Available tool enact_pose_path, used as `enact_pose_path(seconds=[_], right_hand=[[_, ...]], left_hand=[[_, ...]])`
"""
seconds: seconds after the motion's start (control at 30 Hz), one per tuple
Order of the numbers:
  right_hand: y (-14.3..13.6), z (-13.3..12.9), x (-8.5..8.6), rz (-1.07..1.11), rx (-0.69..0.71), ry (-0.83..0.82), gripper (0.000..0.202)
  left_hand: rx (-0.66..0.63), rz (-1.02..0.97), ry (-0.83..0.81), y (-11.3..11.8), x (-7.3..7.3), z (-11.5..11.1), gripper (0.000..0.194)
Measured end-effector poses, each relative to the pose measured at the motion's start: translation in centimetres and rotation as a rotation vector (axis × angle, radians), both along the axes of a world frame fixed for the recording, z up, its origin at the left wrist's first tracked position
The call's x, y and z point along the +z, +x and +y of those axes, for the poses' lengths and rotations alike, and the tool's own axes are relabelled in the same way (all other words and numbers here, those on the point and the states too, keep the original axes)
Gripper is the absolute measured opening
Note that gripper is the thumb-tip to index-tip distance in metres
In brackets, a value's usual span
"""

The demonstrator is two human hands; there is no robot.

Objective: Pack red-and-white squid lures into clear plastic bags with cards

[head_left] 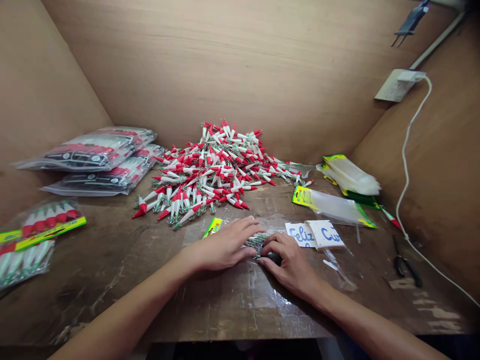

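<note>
My left hand (228, 244) lies flat, fingers extended, over a clear packet whose yellow-green label (213, 227) shows beyond the wrist. Green-and-silver hooked lure ends (255, 240) show between my two hands. My right hand (287, 257) is curled at the packet's right end, its thumb and fingers bent around a dark rounded object (275, 258) that is mostly hidden. Behind my hands rises a large pile of red-and-white lures (221, 170). The lure bodies under my left hand are covered.
Filled bags (86, 155) are stacked at left, above packed lures (50, 220). Empty yellow-topped sleeves (330, 204), paper pieces (330, 234) and black pliers (407, 267) lie at right. A white cable (405, 165) hangs from a power strip (398, 85).
</note>
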State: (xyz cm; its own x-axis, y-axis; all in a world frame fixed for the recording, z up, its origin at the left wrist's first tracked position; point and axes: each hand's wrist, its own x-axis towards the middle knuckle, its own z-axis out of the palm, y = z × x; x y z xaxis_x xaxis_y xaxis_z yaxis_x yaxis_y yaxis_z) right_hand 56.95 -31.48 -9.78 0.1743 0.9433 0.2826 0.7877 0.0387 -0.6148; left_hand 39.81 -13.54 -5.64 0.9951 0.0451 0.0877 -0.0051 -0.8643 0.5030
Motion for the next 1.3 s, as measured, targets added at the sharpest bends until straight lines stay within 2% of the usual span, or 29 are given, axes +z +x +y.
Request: enact_pose_path(seconds=[0.07,0.17,0.37,0.57,0.8,1.03,1.17,1.3], right_hand=[[0.1,0.1,0.0,0.006,0.009,0.002,0.004],[0.2,0.2,-0.1,0.011,0.042,0.003,0.002],[0.3,0.1,-0.4,0.014,0.115,0.041,0.017],[1.1,0.5,-0.3,0.039,-0.012,0.059,0.013],[1.4,1.1,-0.3,0.017,0.097,0.079,0.027],[1.3,2.1,0.1,-0.073,-0.019,0.021,0.007],[1.4,3.0,0.2,-0.085,-0.036,-0.022,0.003],[1.4,3.5,0.0,-0.08,-0.077,-0.026,0.006]], left_hand=[[0.02,0.081,0.036,-1.2,-0.3,1.0,0.074],[0.065,0.153,0.107,-2.9,-1.1,1.6,0.085],[0.129,0.124,0.226,-3.5,-2.4,0.5,0.082],[0.118,0.119,0.256,-3.4,-2.4,0.4,0.082],[0.102,0.093,0.238,-3.3,-2.6,0.6,0.076],[0.08,-0.041,0.139,-3.8,-2.9,0.8,0.059],[0.056,-0.144,0.053,-4.0,-3.1,1.4,0.039],[0.033,-0.128,0.048,-4.1,-2.1,1.6,0.041]])
